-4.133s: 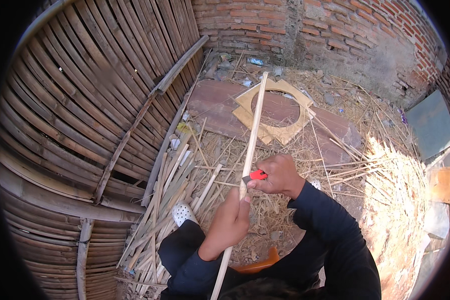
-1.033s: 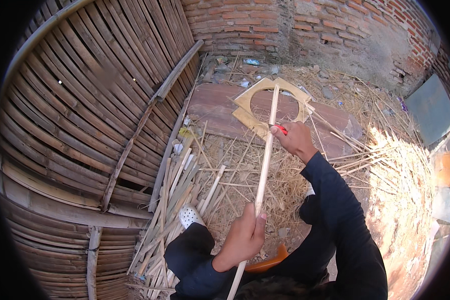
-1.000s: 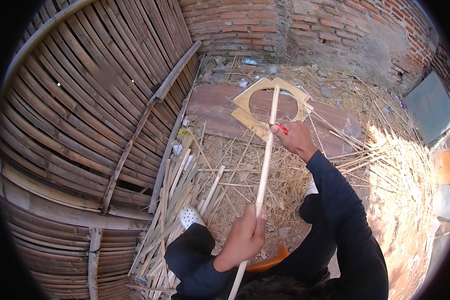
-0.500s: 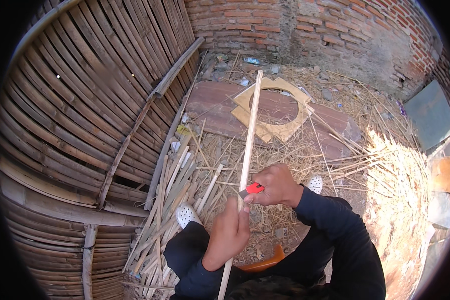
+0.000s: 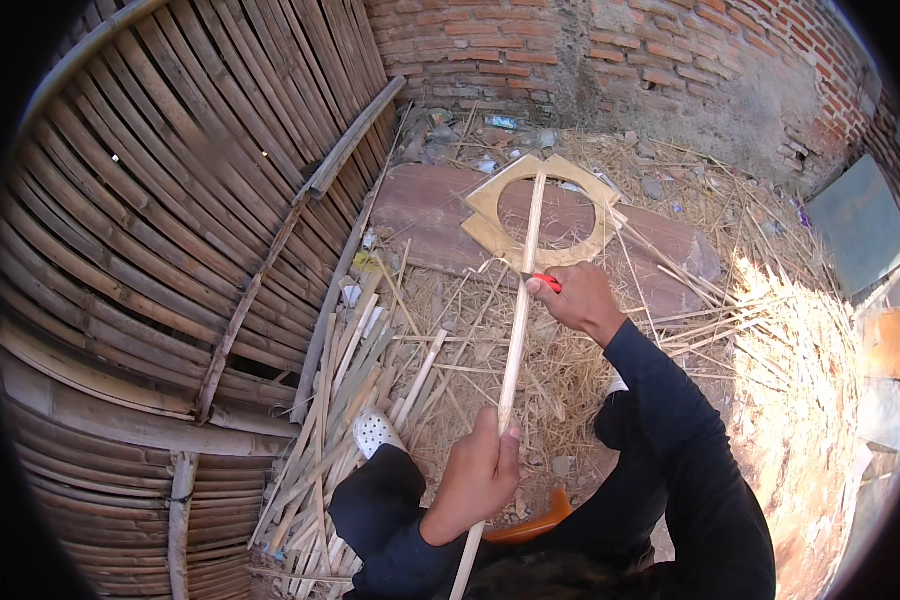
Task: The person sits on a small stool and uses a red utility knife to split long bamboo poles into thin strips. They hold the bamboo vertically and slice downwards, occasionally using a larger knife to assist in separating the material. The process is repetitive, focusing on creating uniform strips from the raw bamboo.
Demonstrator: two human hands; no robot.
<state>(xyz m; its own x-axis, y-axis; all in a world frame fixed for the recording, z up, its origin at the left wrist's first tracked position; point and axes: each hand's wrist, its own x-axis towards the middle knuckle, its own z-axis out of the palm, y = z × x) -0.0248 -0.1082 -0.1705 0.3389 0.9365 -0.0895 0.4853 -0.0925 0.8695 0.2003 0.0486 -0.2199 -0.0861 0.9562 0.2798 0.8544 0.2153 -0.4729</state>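
A long, pale bamboo strip [image 5: 517, 350] slants up and away from my lap, its far end over a ring-shaped wooden board. Wrapped around its lower part is my left hand [image 5: 478, 472]. Farther up, my right hand [image 5: 578, 300] is closed on a red-handled utility knife [image 5: 546, 284]. The knife's blade rests against the strip, and a thin curled shaving [image 5: 492, 264] stands off the left side there. My right fingers hide most of the knife's handle.
Behind the strip, the ring-shaped board [image 5: 480, 236] lies on a dark reddish plank [image 5: 410, 212]. A pile of bamboo strips [image 5: 320, 450] lies left of my white shoe [image 5: 375, 430]. A bamboo slat wall [image 5: 160, 220] rises at left, a brick wall [image 5: 710, 80] at the back. Shavings cover the ground.
My right hand has pushed the knife away from me along the strip, from beside my left hand toward the far end. A curled shaving now shows. The strip's far end has shifted right and lower.
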